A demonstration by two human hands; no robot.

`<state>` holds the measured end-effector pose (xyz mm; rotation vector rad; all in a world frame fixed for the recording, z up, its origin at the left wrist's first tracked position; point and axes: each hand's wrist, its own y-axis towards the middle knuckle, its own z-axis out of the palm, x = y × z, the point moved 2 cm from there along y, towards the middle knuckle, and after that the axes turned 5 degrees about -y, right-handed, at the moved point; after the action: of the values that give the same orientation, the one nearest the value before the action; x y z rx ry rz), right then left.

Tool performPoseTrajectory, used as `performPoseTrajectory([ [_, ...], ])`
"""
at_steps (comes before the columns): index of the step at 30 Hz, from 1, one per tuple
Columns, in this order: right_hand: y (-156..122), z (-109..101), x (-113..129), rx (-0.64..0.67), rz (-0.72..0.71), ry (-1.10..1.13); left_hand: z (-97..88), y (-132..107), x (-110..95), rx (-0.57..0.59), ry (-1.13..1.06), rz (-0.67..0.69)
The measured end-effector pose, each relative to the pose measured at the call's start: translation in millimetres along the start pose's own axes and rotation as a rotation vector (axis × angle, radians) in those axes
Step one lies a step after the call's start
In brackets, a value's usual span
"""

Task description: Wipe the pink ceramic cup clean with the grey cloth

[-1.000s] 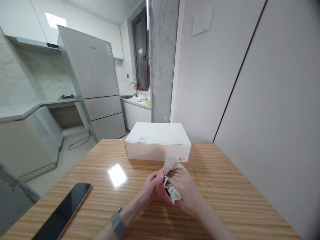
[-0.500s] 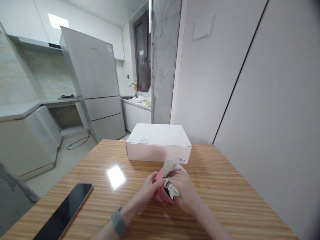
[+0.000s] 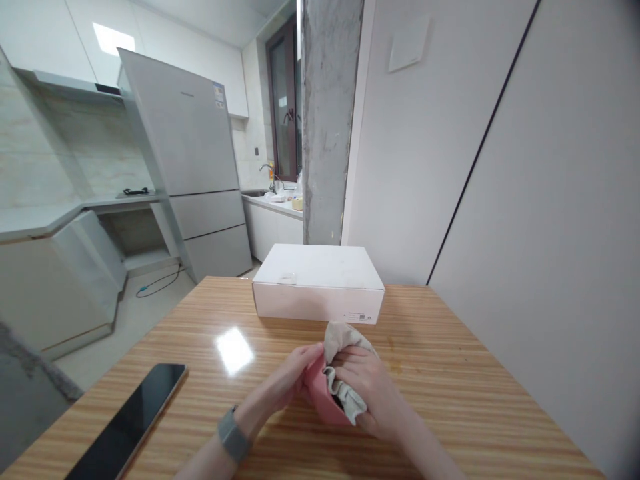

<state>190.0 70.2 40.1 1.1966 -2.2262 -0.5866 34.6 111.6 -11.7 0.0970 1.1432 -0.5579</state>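
Observation:
My left hand (image 3: 291,377) grips the rim and side of a pink container (image 3: 323,395), tilted over the table with its opening toward the right. What kind of container it is does not show clearly. In my right hand (image 3: 369,388) is a pale beige cloth (image 3: 345,337), bunched up at the container's mouth. One fold of cloth hangs over the rim, below my right fingers. The dark inside of the container shows only as a thin strip; the rest is hidden by the cloth and my hand.
A closed white box (image 3: 317,300) stands on the wood-grain table (image 3: 450,400) just beyond my hands. A black smartphone (image 3: 130,420) lies at the left. Past the table are a grey fridge (image 3: 187,147), a sink counter and a bare concrete pillar (image 3: 327,127).
The pink container has turned and tilted, so more of its side shows. My left hand has shifted slightly left along it, and my right hand with the cloth has moved slightly right and down.

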Motion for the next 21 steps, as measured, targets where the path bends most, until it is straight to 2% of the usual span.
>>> performPoseTrajectory([
  [4, -0.7, 7.3, 0.4, 0.042, 0.026, -0.016, -1.4, 0.4, -1.2, 0.016, 0.107, -0.026],
  [12, 1.7, 1.6, -4.4, -0.026, 0.087, -0.016, 11.3, 1.4, -1.3, -0.023, 0.207, 0.197],
  [16, 1.3, -0.6, -4.2, -0.060, 0.114, -0.016, 15.7, 2.2, 1.8, -0.052, 0.181, 0.249],
  [21, 0.8, 0.5, -4.8, -0.089, 0.133, -0.038, 25.3, -0.4, 5.2, -0.108, 0.083, 0.243],
])
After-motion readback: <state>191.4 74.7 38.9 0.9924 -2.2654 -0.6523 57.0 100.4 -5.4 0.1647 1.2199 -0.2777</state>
